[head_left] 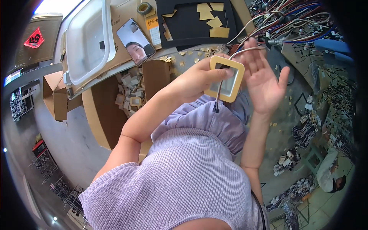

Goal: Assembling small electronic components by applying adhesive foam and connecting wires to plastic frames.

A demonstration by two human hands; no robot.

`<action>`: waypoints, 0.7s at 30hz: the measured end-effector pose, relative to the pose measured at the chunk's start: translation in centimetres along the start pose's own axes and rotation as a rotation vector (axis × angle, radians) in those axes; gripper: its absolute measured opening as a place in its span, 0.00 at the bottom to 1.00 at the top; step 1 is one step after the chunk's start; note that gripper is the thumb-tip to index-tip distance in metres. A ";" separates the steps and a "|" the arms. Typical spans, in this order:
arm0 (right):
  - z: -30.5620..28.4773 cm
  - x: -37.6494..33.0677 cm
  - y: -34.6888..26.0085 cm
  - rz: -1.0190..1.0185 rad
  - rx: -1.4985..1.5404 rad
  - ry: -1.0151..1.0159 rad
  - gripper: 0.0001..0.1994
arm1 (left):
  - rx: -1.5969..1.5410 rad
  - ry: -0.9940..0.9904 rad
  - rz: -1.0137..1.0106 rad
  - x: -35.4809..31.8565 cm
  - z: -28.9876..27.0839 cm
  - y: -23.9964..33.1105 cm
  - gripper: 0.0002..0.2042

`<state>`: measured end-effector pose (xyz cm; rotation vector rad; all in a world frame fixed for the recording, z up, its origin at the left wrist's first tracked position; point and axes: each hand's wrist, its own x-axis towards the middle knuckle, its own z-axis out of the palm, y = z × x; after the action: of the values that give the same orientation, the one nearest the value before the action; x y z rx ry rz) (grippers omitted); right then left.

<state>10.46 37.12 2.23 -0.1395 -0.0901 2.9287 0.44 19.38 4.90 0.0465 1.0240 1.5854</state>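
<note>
My left hand [195, 78] grips a small square housing [240, 78] with a yellow border and a pale grey recessed middle. Its thumb presses into the recess. A thin cable [219, 92] runs over the housing and ends below it in small dark connectors [216, 108]. Above, a pale length of cable [245, 50] curves from behind the housing toward the fingertips of my right hand. That right hand [264, 86] is open beside the housing, palm showing, fingers stretched and thumb apart.
A phone [132, 48] lies by a white plastic tub [69, 57] and a tape roll [144, 8]. Yellow pieces lie on a black board [184, 28]. A cardboard box [101, 111] holds square housings. Cable bundles [295, 19] are heaped upper right; more [306, 130] lie on the floor.
</note>
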 end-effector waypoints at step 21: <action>6.2 -4.3 12.0 -0.511 -1.930 -0.513 0.08 | 0.752 -0.322 0.674 -5.8 1.7 5.8 0.44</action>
<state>11.57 24.20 7.96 0.3056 -2.3376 1.3118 -1.41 16.04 12.36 1.2278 1.3648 1.5939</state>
